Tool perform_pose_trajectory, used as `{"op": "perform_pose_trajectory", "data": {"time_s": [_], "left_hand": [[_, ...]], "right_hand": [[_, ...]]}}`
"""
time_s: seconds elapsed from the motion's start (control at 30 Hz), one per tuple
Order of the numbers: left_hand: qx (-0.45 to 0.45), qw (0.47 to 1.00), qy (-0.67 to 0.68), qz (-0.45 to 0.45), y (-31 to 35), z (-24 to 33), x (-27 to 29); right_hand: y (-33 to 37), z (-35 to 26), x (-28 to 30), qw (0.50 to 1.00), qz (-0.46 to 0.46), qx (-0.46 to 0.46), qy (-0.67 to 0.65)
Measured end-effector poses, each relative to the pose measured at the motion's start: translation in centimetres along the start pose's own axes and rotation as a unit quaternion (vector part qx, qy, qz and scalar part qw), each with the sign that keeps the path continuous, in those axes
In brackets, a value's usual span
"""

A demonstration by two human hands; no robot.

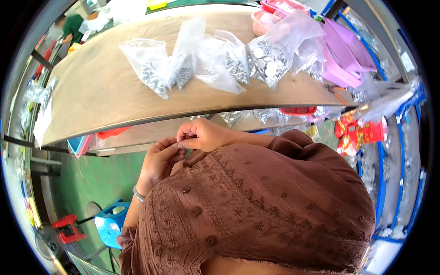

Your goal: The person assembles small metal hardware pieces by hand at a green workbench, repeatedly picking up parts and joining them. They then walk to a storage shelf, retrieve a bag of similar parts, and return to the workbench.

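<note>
My left hand (pixel 160 161) and my right hand (pixel 201 135) meet in front of my chest, just below the near edge of the workbench (pixel 87 103). Both are closed, thumbs and fingertips pinched together and touching. Whatever sits between the fingertips is hidden or too small to make out. Beyond them on the bench lie several clear plastic bags. One bag (pixel 270 62) holds round silvery discs; another bag (pixel 153 75) holds small silvery metal parts. Between these, a bag (pixel 184 75) contains smaller, darker grey pieces, and one more bag (pixel 236 66) has small metal parts.
Purple plastic bins (pixel 348 46) and a pink basket (pixel 260 25) stand at the bench's right end. Under the bench top runs a lower shelf (pixel 142 133). A blue stool (pixel 110 224) and a red stool (pixel 68 228) are on the green floor. At far left, another person (pixel 72 30) works.
</note>
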State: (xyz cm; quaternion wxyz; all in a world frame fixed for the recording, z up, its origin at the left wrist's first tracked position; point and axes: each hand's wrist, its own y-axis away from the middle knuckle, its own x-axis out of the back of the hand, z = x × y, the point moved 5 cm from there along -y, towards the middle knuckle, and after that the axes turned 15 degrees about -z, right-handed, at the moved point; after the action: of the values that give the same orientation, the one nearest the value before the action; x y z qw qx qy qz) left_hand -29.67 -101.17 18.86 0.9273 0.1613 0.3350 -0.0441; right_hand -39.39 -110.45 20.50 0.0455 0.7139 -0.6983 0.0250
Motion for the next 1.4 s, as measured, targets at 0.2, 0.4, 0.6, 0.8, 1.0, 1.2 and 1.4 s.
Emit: {"op": "perform_pose_trajectory", "data": {"time_s": [0.2, 0.4, 0.6, 0.8, 1.0, 1.2, 1.4], "left_hand": [[0.049, 0.998, 0.02, -0.034, 3.3, 2.3, 4.9], [0.053, 0.993, 0.053, -0.09, 2.0, 3.5, 4.9], [0.033, 0.989, 0.034, -0.14, 0.0, 5.4, 2.7], [0.02, 0.989, 0.03, -0.143, -1.0, 6.5, 0.8], [0.015, 0.989, 0.021, -0.143, -1.0, 7.1, -0.8], [0.008, 0.985, 0.056, -0.161, -0.9, 7.0, -1.8], [0.006, 0.989, 0.044, -0.141, -0.9, 6.0, -1.0]], "right_hand": [[-4.1, -0.3, -3.6, 0.98, 0.072, -0.077, -0.168], [-2.0, 0.4, -3.9, 0.881, 0.189, 0.049, -0.43], [-0.1, -2.6, -3.2, 0.874, 0.229, 0.153, -0.401], [1.0, -4.3, -1.4, 0.825, 0.265, 0.208, -0.453], [1.4, -4.7, -0.4, 0.811, 0.223, 0.245, -0.483], [2.1, -5.2, 0.1, 0.804, 0.209, 0.262, -0.491], [2.0, -4.6, 0.3, 0.887, 0.207, 0.204, -0.359]]}}
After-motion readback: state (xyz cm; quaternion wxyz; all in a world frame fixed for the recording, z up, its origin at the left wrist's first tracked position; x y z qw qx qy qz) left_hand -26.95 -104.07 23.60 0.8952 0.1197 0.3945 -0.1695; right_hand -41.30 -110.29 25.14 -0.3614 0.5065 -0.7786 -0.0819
